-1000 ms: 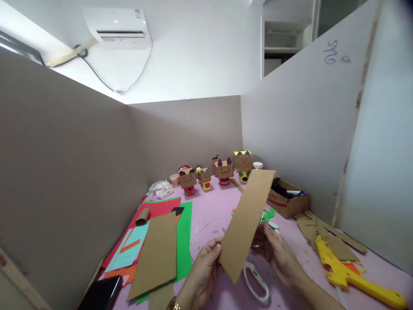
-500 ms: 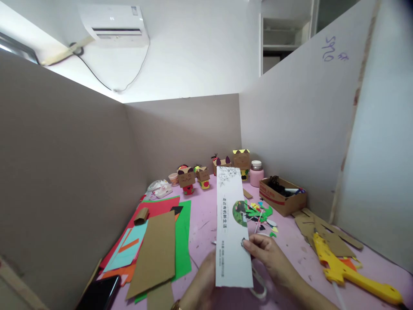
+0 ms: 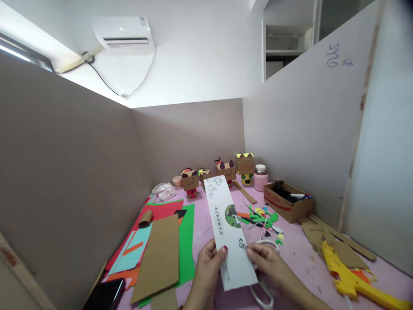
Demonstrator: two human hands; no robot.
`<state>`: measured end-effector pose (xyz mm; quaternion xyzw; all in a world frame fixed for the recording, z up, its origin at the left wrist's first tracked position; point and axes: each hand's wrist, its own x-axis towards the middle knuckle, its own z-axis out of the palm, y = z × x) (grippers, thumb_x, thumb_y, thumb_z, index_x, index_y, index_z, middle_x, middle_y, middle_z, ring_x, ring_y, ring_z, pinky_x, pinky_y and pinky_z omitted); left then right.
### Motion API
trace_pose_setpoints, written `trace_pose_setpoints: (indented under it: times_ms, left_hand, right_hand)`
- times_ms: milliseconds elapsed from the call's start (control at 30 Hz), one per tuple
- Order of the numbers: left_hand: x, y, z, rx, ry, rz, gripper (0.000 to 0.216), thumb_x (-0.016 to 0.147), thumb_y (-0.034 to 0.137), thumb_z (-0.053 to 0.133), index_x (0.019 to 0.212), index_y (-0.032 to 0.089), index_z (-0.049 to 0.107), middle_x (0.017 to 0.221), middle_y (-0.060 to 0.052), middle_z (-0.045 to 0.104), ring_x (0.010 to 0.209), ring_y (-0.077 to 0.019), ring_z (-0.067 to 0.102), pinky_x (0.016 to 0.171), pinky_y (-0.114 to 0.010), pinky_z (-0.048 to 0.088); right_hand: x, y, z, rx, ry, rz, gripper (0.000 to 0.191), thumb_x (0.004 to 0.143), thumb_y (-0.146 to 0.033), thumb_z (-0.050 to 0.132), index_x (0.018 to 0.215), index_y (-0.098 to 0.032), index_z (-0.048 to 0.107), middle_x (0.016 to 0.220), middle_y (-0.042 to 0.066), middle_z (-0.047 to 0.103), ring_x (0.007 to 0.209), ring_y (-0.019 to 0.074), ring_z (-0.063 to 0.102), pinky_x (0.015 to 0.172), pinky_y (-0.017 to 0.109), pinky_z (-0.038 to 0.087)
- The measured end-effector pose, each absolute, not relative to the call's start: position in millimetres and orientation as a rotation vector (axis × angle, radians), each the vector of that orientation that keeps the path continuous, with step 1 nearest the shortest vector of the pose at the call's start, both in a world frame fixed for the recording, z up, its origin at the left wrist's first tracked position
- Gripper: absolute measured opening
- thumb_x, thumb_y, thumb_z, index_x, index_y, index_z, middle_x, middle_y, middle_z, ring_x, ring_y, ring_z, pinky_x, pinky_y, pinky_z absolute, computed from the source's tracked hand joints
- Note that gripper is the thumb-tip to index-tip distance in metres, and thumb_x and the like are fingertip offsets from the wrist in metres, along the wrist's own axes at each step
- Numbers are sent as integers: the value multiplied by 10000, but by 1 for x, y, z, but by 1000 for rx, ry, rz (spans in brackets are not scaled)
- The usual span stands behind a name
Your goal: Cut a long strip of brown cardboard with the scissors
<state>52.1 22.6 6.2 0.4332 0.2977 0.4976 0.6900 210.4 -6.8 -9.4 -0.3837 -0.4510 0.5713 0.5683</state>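
Note:
A long white printed cardboard strip (image 3: pixel 226 228), with black lettering and a round green picture, is held up over the table, leaning to the left. My left hand (image 3: pixel 208 267) grips its left edge, thumb on the printed face and fingers behind. At the right edge, my right hand (image 3: pixel 266 260) pinches the strip between thumb and fingers. White looped handles (image 3: pixel 266 297), apparently of scissors, show below and behind my right hand; the strip and hand hide the rest. To the left lies a plain brown cardboard sheet (image 3: pixel 158 258) on green paper (image 3: pixel 186 258).
Cardboard figures (image 3: pixel 190 181) stand at the back beside a pink jar (image 3: pixel 260 178). A small box (image 3: pixel 287 200) holds black material and pens. Paper scraps (image 3: pixel 264 217) lie right of centre. A yellow glue gun (image 3: pixel 351 275) rests front right, a black phone (image 3: pixel 105 295) front left.
The strip has tilted leftward and its top has lowered. My left hand, mostly behind the strip before, now shows its thumb on the front. The camera view has shifted slightly.

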Motion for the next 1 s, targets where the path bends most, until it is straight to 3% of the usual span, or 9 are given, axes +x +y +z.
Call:
trace_pose_setpoints:
  times_ms: [200,367,533,667,833,1000]
  left_hand:
    - [49,34,-7,985,658,1189,342,572,281,773,852,118,663,826,-145,737,745,-265,684,697,-360,521]
    - [46,32,3,910,680,1283,328,593,255,757,878,123,659,849,-140,735,754,-256,683,712,-353,520]
    - [38,31,17,835,750,1362,325,628,229,729,916,120,624,797,-116,737,623,-215,676,592,-322,532]
    - [27,37,21,776,827,1493,285,648,219,708,901,127,616,772,-82,736,569,-189,664,551,-303,534]
    - [10,50,22,692,905,1648,187,693,137,653,878,129,624,825,-72,739,704,-173,687,684,-278,544]
    - [-2,58,23,642,941,1743,163,707,97,631,865,136,626,772,-54,738,686,-171,691,684,-288,555]
  right_hand:
    - [210,-3,-23,-848,-1157,1371,364,660,-494,679,644,-137,614,546,-28,534,505,100,469,516,236,344]
    - [207,-7,-25,-886,-1276,1339,360,662,-476,684,626,-126,605,549,-29,513,529,103,445,509,228,326]
    - [219,-7,-15,-1232,-1564,815,354,829,-458,467,816,-163,663,770,70,668,748,213,585,681,309,432]
    - [233,-9,-11,-1522,-1844,449,342,774,-369,523,1036,-181,637,1027,124,652,985,282,564,858,380,418]
    - [233,-12,-14,-1711,-2056,319,476,702,-315,557,1163,-196,571,1192,154,561,1085,304,513,907,417,417]
    - [237,-12,-15,-1825,-2085,238,516,722,-376,532,1199,-182,558,1227,177,547,1121,338,483,946,457,386]
